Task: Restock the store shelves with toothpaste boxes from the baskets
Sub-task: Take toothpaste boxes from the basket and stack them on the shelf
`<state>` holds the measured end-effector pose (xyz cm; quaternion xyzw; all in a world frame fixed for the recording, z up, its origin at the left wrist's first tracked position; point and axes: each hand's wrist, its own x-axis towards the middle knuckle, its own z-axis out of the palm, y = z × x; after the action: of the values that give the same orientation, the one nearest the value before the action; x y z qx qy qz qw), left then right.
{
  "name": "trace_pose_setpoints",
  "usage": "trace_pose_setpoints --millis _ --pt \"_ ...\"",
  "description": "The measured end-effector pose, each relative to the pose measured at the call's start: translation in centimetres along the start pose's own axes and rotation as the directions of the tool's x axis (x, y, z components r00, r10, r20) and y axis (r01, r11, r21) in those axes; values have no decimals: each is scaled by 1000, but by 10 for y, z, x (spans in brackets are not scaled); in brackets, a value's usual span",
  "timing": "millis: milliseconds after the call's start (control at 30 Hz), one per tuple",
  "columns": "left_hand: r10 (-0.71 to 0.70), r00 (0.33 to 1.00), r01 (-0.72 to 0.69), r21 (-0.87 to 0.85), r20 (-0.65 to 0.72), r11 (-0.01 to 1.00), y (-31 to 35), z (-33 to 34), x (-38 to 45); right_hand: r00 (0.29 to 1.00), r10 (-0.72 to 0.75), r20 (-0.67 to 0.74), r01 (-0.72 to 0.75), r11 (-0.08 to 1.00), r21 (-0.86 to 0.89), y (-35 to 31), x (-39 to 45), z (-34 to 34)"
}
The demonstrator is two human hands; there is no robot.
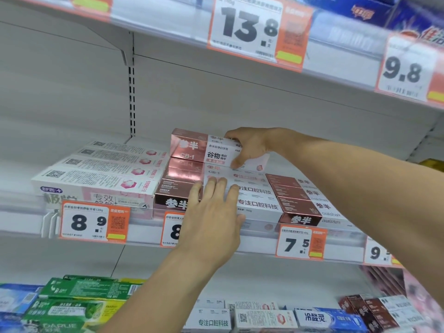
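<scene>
Top toothpaste box (206,150), frame centre: metallic rose-pink left end, white panel with black lettering, small pink label band. Boxes beneath it (254,200): white, grey-black lettering, rose-pink ends. Boxes at centre right (298,207): dark brown-red with white lettering. Row at left (96,179): white, fine black print, pink hexagon marks. Price tags (93,221): white, black numerals, orange panel, yellow strip. Lower left boxes (79,299): green. Upper right boxes (374,10): blue. Shelf back panel (216,97): pale grey.
</scene>
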<state>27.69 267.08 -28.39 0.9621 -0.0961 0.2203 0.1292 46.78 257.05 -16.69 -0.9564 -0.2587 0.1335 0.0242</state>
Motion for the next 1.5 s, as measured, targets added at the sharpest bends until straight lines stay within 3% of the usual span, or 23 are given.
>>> trace_pose_setpoints --millis 433,533,600,700,767,833,900,1000,1100,1200,1267,1400,1500 --pt "-3 1000 2 -44 -17 999 -1 2 -1 998 49 32 -48 998 -35 -2 -1 -1" --pt "21 999 -23 -73 -28 997 -6 5 -1 987 -35 -155 17 993 -115 -9 -22 3" --pt "28 999 -32 -136 -29 990 -8 5 1 915 -160 -371 115 983 -142 -13 -54 9" --pt "18 996 -40 -253 -88 967 -10 5 4 711 -275 -647 278 955 -101 -8 -118 33" --pt "35 982 -96 -326 -187 941 -5 3 3 590 -240 -771 342 939 -31 -1 -167 61" --pt "82 959 -185 -378 -273 907 11 2 -2 571 -160 -805 371 925 79 10 -215 100" --pt "161 960 -250 -439 -229 863 36 8 -12 665 -70 -744 346 911 223 25 -255 152" --pt "316 948 -257 -484 43 837 77 41 -39 864 75 -499 188 870 456 64 -289 245" --pt "409 830 -221 -449 380 866 106 91 -80 949 264 -175 -113 800 589 113 -305 345" --pt "386 610 -146 -380 692 913 117 150 -124 895 422 149 -431 727 534 152 -323 429" --pt "320 503 -58 -338 803 939 122 192 -154 826 488 283 -564 702 434 165 -335 465" --pt "200 420 79 -255 885 964 137 269 -215 782 526 335 -617 728 298 165 -357 497" --pt "115 426 163 -201 897 966 147 304 -240 795 496 349 -601 720 346 164 -360 508"
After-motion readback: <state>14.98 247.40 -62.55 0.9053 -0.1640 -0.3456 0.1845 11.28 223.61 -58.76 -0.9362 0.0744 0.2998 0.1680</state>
